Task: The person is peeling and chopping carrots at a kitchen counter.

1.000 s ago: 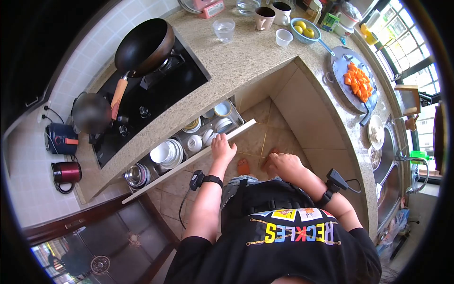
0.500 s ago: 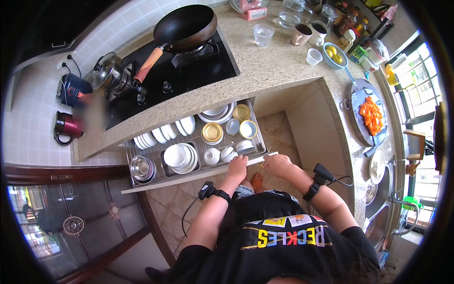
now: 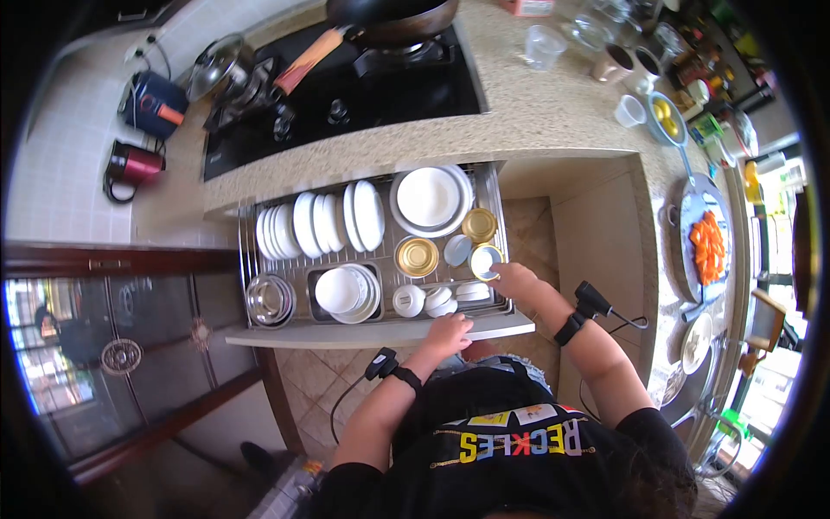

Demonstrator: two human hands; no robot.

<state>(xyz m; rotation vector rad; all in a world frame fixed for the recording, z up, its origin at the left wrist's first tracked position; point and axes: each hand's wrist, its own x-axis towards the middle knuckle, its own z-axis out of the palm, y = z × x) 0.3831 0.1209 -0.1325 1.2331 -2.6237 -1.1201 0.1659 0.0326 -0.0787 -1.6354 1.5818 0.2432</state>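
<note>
A wide dish drawer (image 3: 372,336) stands pulled out below the counter. My left hand (image 3: 448,336) is at the top edge of its front panel, fingers curled over it. My right hand (image 3: 516,281) reaches over the drawer's right corner, fingertips right at the rim of a gold-rimmed white tin (image 3: 486,259). Beside that tin are a gold tin (image 3: 479,226), a larger gold tin (image 3: 417,257) and a translucent cup (image 3: 457,251). Small white cups (image 3: 439,302) line the front. Upright white plates (image 3: 364,214), stacked bowls (image 3: 339,290) and steel bowls (image 3: 268,300) fill the left.
Above the drawer, a black gas hob (image 3: 251,143) carries a wok (image 3: 398,26) and a lidded pot (image 3: 221,69). On the right counter, cut orange pieces (image 3: 709,249) lie on a round board (image 3: 688,208), near a blue strainer (image 3: 667,121). A glass-paned cabinet (image 3: 121,355) stands left.
The drawer has come further out, showing more of the plates at the back. My right hand has left the front panel and moved over the gold-rimmed tin; my left hand stays at the edge.
</note>
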